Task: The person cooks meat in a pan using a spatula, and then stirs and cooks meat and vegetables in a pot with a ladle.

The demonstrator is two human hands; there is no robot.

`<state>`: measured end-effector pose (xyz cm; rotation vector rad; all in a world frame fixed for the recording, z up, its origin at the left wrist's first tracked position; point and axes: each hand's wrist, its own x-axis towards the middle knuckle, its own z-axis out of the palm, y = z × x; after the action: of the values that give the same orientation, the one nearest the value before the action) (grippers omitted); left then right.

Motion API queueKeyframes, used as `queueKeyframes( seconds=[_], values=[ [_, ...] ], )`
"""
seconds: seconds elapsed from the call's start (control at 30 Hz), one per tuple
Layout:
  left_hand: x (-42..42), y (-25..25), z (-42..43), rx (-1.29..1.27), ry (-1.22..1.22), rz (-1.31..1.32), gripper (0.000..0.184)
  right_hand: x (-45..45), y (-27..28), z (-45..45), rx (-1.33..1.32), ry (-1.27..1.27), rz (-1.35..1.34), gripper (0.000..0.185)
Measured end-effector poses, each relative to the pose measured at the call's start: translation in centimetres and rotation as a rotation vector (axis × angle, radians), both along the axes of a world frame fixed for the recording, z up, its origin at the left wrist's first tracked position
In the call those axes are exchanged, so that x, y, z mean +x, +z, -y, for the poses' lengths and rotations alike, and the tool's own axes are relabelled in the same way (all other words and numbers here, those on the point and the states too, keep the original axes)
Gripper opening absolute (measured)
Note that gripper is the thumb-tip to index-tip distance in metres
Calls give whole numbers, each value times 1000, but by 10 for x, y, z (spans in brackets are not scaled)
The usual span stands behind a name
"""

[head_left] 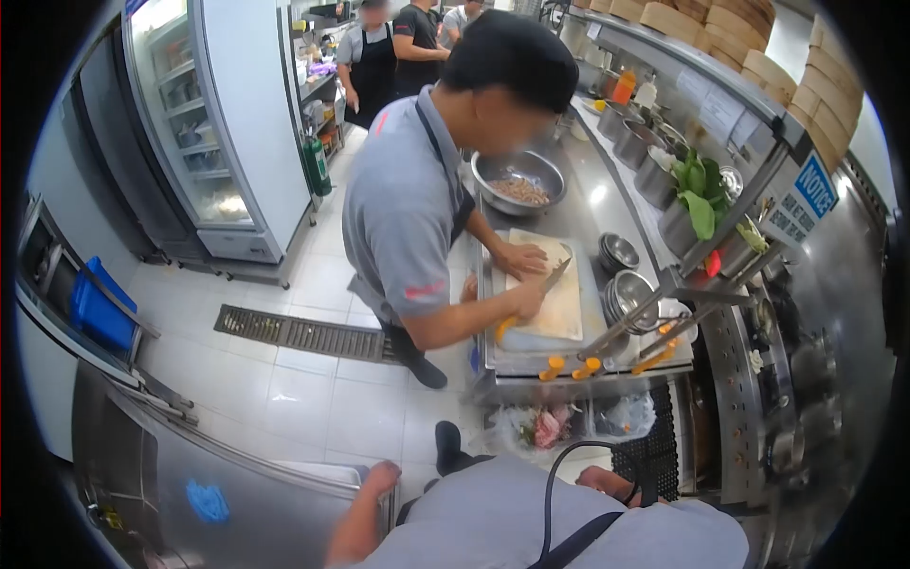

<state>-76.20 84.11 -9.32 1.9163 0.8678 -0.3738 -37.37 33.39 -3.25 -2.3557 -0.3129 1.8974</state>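
Note:
At the lower left, my left hand (382,477) is closed, its fingers curled beside the rim of a pale tray (322,471) along the steel counter. Whether it grips anything is hidden. My right hand (605,480) is low in front of my body, partly covered by my grey shirt (569,517). A black cable (550,493) loops past it, and its fingers do not show clearly. Ahead, a co-worker (403,204) in a black cap holds a knife (556,275) over a white cutting board (555,318), the other hand flat on the board.
A large steel bowl (519,201) of chopped food stands behind the board. Small steel bowls (630,296) are stacked to its right. Bins with bags (540,427) sit under the bench. A blue cloth or glove (207,500) lies on the left counter. A drain grate (308,334) crosses the floor.

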Motion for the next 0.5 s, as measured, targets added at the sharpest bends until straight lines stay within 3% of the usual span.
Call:
queueKeyframes(
  seconds=[0.07,0.17,0.23,0.27,0.33,0.37,0.43,0.5],
  values=[
    [-17,-26,-5,-14,-1,63,27,22,-51,11,238,273,-21,31],
    [-24,-41,-24,-4,-68,12,27,32,-17,-65,206,317,21,34],
    [-25,-30,-34,233,-422,-255,24,39,7,-112,115,158,-21,34],
    [-26,-28,-39,236,-420,-252,24,39,31,-143,72,58,-40,34],
    [-34,-23,-48,242,-184,-201,24,40,68,-190,21,-61,-72,33],
    [-31,-14,-55,216,-179,-316,25,39,81,-208,16,-84,-84,33],
    [-29,9,-65,191,-138,-351,24,58,26,-204,71,-41,-205,33],
    [-23,20,-86,165,-100,-382,24,59,9,-211,127,-1,-321,32]
  ],
)
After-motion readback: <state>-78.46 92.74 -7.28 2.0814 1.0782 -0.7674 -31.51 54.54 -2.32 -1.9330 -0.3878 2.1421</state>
